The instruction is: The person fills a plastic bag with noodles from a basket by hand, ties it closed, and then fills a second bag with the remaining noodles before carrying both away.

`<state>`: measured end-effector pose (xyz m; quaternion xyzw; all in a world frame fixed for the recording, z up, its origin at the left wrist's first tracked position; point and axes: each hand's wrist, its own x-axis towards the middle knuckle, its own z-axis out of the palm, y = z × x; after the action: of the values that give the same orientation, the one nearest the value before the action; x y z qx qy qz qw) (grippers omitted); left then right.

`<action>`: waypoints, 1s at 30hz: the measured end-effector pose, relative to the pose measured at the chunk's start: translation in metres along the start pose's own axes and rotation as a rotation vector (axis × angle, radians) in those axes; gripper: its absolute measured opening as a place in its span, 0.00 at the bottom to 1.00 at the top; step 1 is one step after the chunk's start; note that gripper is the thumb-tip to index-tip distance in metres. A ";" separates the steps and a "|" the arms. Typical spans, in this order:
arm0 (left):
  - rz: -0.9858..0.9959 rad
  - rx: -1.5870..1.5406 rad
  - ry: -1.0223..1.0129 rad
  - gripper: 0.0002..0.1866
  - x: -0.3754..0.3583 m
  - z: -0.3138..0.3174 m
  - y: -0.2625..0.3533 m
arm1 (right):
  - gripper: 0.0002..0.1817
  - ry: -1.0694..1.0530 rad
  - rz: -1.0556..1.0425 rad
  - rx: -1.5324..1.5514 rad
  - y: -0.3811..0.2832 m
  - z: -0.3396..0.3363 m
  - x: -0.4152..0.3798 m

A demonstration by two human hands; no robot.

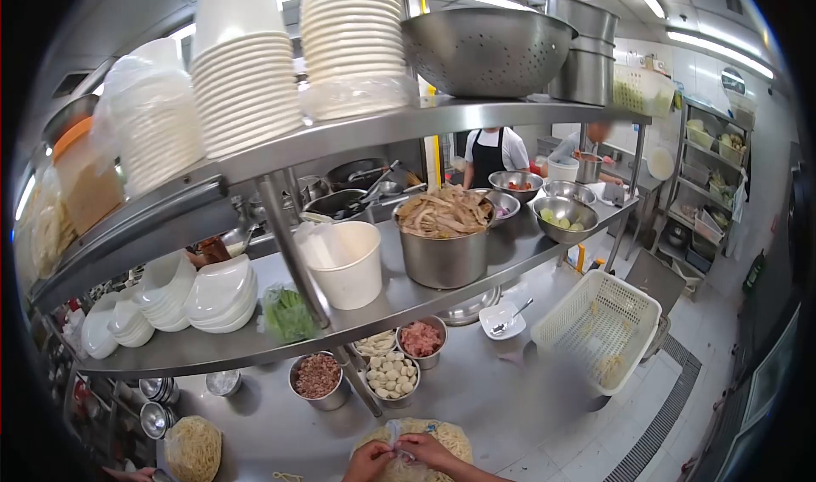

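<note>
A clear plastic bag of pale noodles (450,438) rests on the steel counter at the bottom middle. My left hand (371,462) and my right hand (430,450) meet at the bag's gathered top. The fingers of both are closed and pinch the bag's twisted plastic neck (395,433) between them. Just beyond the bag stands a steel pot of whitish balls (393,377). Left of that is a pot of brown minced meat (318,375), and behind is a pot of pink meat (420,340). Another bag of noodles (193,450) lies to the left.
A steel shelf (357,316) crosses above the counter, carrying a pot of sliced brown food (444,252), a white tub (344,269) and white bowls (223,293). At right is a white plastic basket (599,329). Another person's hand (129,474) shows at lower left; two people stand beyond the shelf.
</note>
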<state>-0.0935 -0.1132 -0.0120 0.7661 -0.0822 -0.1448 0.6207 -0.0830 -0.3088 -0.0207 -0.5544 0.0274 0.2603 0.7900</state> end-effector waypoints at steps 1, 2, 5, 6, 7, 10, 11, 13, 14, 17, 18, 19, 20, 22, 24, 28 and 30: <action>-0.010 0.005 -0.001 0.08 0.001 0.005 -0.004 | 0.14 -0.005 0.021 -0.017 -0.003 -0.001 0.002; 0.027 -0.095 0.066 0.08 0.001 0.009 -0.009 | 0.15 -0.012 0.044 -0.036 -0.005 -0.004 0.004; 0.025 -0.151 0.151 0.08 0.000 0.013 -0.007 | 0.15 -0.161 -0.010 -0.090 0.009 -0.017 0.016; -0.007 -0.116 0.158 0.08 -0.001 0.012 -0.004 | 0.15 -0.169 -0.007 -0.087 0.003 -0.016 0.014; -0.012 -0.114 0.161 0.08 -0.003 0.011 -0.001 | 0.13 -0.116 -0.023 -0.096 -0.005 -0.014 0.009; -0.058 -0.053 0.125 0.06 -0.005 0.012 0.003 | 0.12 -0.051 -0.034 -0.079 0.002 -0.013 0.011; -0.051 -0.075 0.131 0.05 -0.003 0.012 -0.003 | 0.12 -0.048 -0.037 -0.056 0.007 -0.013 0.014; -0.044 -0.099 0.141 0.05 -0.001 0.014 -0.003 | 0.12 -0.079 -0.047 -0.102 0.010 -0.015 0.014; -0.049 -0.064 0.167 0.06 0.000 0.016 -0.004 | 0.12 -0.109 -0.058 -0.147 0.012 -0.015 0.014; -0.104 0.208 0.190 0.11 0.001 0.017 0.008 | 0.19 -0.113 -0.297 -0.530 0.022 -0.025 0.011; -0.079 0.220 0.212 0.11 0.002 0.018 -0.001 | 0.21 -0.011 -0.210 -0.506 0.009 -0.015 -0.001; -0.063 0.283 0.181 0.10 0.003 0.015 -0.013 | 0.21 0.038 -0.125 -0.689 0.001 -0.013 0.000; -0.114 0.282 0.136 0.10 0.001 0.018 0.007 | 0.19 0.084 -0.050 -0.503 0.004 -0.010 -0.001; 0.073 0.076 0.116 0.05 0.006 0.014 -0.017 | 0.13 0.131 -0.122 -0.190 0.022 -0.009 0.010; 0.017 0.044 0.096 0.03 0.013 0.009 -0.004 | 0.13 0.039 -0.239 -0.239 -0.006 0.004 -0.013; -0.100 0.007 -0.022 0.04 0.029 -0.002 -0.003 | 0.10 -0.015 -0.869 -0.782 -0.003 0.004 -0.014; -0.121 0.005 -0.029 0.05 0.032 0.003 0.001 | 0.10 0.091 -0.661 -1.298 -0.011 0.012 -0.024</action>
<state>-0.0645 -0.1260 -0.0159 0.7691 -0.0452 -0.1927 0.6077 -0.1022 -0.3103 0.0014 -0.9007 -0.2682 -0.0514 0.3378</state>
